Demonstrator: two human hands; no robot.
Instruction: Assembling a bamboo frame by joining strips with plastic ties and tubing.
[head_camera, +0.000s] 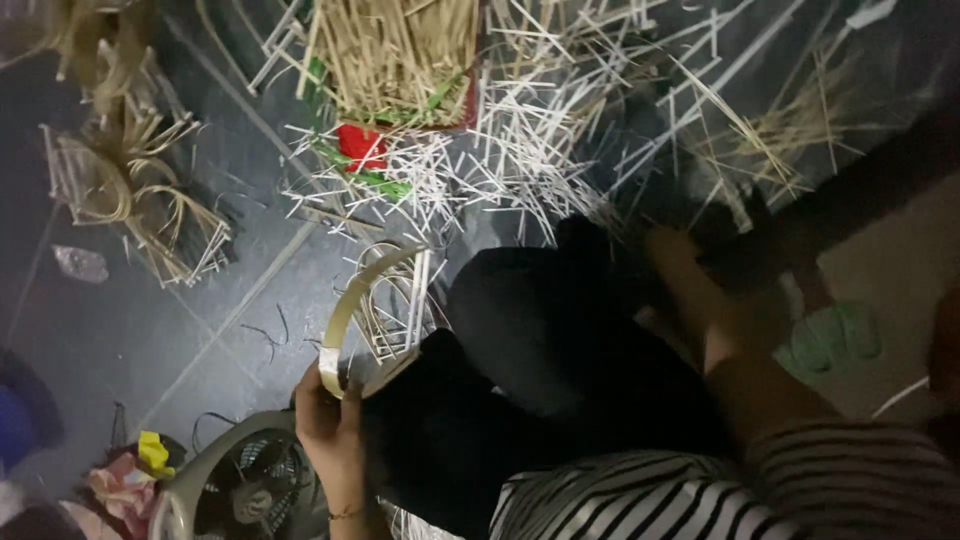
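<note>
My left hand (325, 410) is low in the frame, a bit left of the middle, and its fingers are closed around the end of a bent bamboo strip (352, 300). The strip curves up from my hand like a hoop and tops out near the middle of the frame. Thin sticks (400, 305) are fixed inside the hoop. My right hand (672, 250) is stretched out right of the middle, up toward the pile of pale sticks (520, 150) spread over the dark floor (150, 320). It is blurry and dim, so I cannot tell if it is open or closed, or if it holds anything. At the top middle is a bundle of straw-coloured sticks (400, 55) with something red (360, 145) under it. Curly bamboo bits (130, 180) lie at the upper left. A round fan (235, 490) sits at the bottom left, just beside my left hand. My striped sleeve (700, 490) fills the bottom right.
</note>
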